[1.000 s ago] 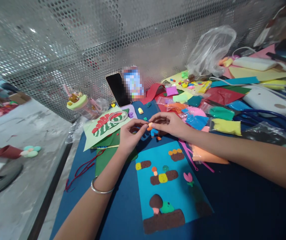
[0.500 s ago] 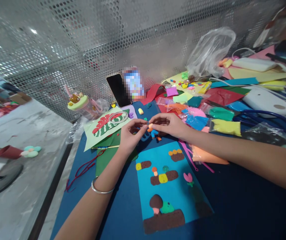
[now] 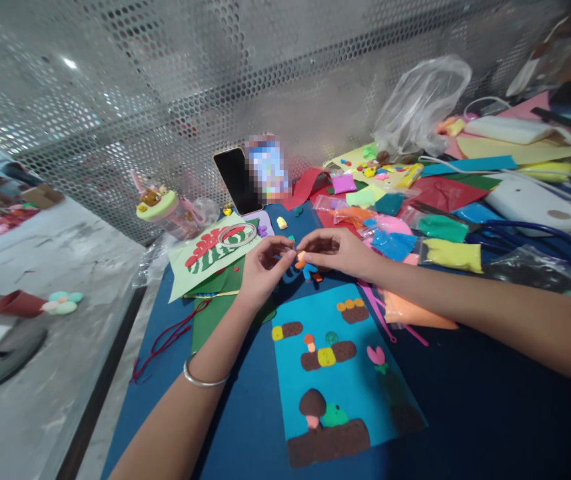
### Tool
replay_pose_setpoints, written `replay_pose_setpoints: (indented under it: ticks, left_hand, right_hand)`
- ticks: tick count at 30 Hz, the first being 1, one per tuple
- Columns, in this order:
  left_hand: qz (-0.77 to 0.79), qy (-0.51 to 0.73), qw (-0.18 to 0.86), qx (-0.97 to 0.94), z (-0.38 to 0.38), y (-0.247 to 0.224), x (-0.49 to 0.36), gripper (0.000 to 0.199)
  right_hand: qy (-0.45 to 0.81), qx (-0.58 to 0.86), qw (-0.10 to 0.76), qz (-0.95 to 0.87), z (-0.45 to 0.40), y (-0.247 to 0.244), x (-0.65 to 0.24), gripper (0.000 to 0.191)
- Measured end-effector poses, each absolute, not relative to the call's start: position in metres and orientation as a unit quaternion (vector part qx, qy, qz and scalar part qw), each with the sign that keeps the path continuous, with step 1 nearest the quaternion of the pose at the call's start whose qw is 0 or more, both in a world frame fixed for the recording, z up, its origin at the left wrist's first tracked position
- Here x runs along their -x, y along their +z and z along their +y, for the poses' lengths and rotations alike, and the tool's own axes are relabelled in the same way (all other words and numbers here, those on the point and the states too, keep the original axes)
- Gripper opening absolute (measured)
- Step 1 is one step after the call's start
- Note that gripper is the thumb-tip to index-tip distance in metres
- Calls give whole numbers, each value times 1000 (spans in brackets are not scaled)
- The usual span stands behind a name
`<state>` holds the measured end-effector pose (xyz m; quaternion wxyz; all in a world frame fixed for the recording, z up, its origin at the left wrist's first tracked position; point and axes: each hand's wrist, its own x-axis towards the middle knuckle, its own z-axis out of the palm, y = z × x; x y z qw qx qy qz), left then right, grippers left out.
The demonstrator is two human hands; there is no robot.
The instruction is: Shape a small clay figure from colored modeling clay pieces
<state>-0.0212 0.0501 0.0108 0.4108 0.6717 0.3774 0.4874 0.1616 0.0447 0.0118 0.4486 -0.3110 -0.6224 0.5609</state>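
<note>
My right hand (image 3: 332, 252) pinches a small clay figure (image 3: 308, 268) with orange and blue parts at the middle of the table. Close against its left side is my left hand (image 3: 270, 263), thumb and forefinger pressed together; whatever sits between those fingertips is too small to make out. Below both hands lies a blue sheet (image 3: 295, 387) bearing clay shapes: brown blocks, a brown-capped mushroom (image 3: 312, 404), a green lump and a pink tulip (image 3: 376, 355). A silver bangle circles my left wrist.
Bagged clay (image 3: 452, 255), coloured sheets and blue scissors (image 3: 530, 240) crowd the right. Two phones, one a black-screened phone (image 3: 239, 180), lean at the back. A lidded cup (image 3: 165, 210), a watermelon-pattern sheet (image 3: 185, 283) and red cord (image 3: 165, 340) are at left.
</note>
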Motion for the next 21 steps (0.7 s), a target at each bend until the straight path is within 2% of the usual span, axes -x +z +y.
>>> replay_pose_setpoints:
  ticks: [11,16,21]
  left_hand:
    - [385,466,401,-688,50,8,20,35]
    - [386,466,396,-691,48,8,19,36]
    - [368,480,402,-687,48,7,18,34]
  right_hand:
    - [568,279,447,-632,46,6,-162,18]
    - [566,295,454,-621,47,4,-162,26]
    - [566,302,457,-615,46,5,-162,23]
